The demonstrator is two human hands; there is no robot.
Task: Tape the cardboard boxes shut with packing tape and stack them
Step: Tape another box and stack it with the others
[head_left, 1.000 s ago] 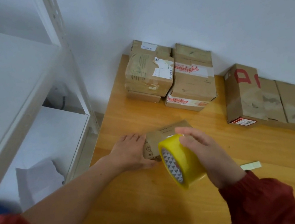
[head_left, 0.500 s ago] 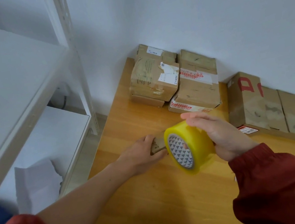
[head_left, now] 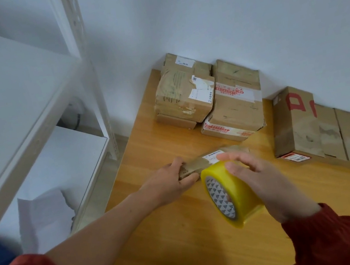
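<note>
small box (head_left: 211, 161): mid-frame on the wooden table (head_left: 189, 246), flat and probably light, so it'll likely skid unless pinned
left hand (head_left: 174, 185): gripping the box's near left end
right hand (head_left: 265, 184): wrapped over the yellow tape roll (head_left: 227, 195), just right of the box
grip tip: I'd hold the stiff edges, not the flap middle
stacked boxes (head_left: 208, 100): upper centre, by the wall

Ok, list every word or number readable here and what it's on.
No text is readable.
Big red marks on the tall box: shape unclear.
Red print, tape of the middle box: too small.
White labels on the left stack: blurred.
White label on the small box: blurred.
Triangle pattern on the tape roll: no words.
</note>
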